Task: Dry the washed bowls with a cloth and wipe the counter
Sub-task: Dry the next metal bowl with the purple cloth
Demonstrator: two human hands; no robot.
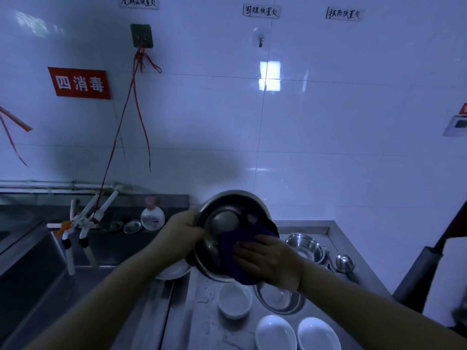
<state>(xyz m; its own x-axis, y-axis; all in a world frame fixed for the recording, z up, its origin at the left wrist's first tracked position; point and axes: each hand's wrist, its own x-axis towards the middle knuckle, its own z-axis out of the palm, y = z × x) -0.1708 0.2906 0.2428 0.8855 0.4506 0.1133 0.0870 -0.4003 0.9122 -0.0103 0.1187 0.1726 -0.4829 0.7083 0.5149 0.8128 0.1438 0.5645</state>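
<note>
A large steel bowl (pixel 225 218) is held up above the counter, tilted with its underside toward me. My left hand (pixel 180 229) grips its left rim. My right hand (pixel 267 260) presses a dark purple cloth (pixel 240 245) against the bowl's lower right side, fingers spread flat on the cloth. Below on the steel counter (pixel 202 314) sit three white bowls (pixel 234 300) (pixel 275 333) (pixel 319 334), a shallow steel dish (pixel 278 299) and a steel bowl (pixel 305 246). Water drops lie on the counter's left strip.
A sink (pixel 50 269) with white taps (pixel 83 221) lies to the left, a white plate (pixel 174 271) at its right edge. A soap bottle (pixel 152 215) and small lid (pixel 132 226) stand behind it. A steel ladle (pixel 345 263) rests at the counter's right. The tiled wall rises behind.
</note>
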